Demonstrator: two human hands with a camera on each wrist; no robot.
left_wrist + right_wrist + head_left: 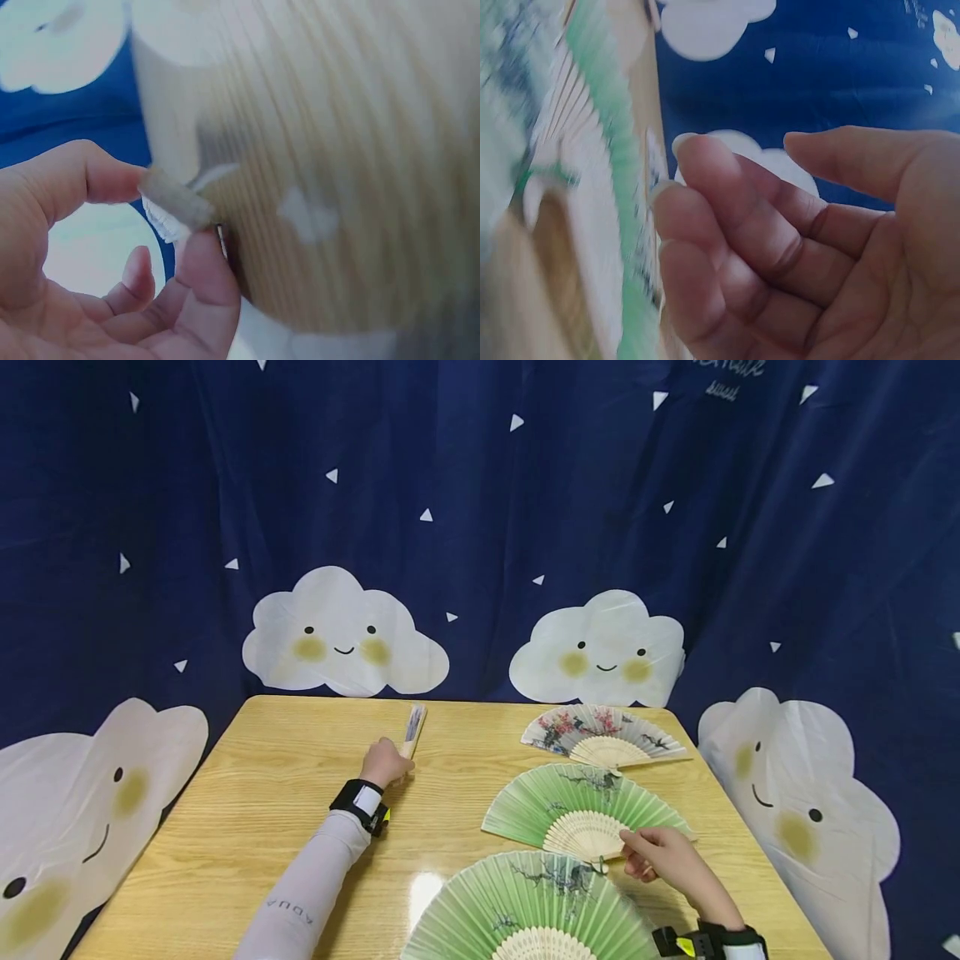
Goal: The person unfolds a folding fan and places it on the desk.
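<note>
At the back left of the table, my left hand [385, 763] pinches the near end of a narrow folded fan [415, 725] between thumb and fingertips. The left wrist view shows the pale end of this folded fan [178, 201] in the grip; the rest of it is blurred. My right hand [663, 858] hovers by the handle side of an open green fan [558, 789]. Its fingers are loosely bent with the thumb apart, and the right wrist view shows nothing in that hand [780, 247].
Another open green fan [517, 885] lies in front, its lower part cut off by the frame. Behind the middle fan is an open white fan [592, 727] with red blossoms. A dark blue curtain [480, 527] with smiling clouds stands behind the wooden table [285, 777].
</note>
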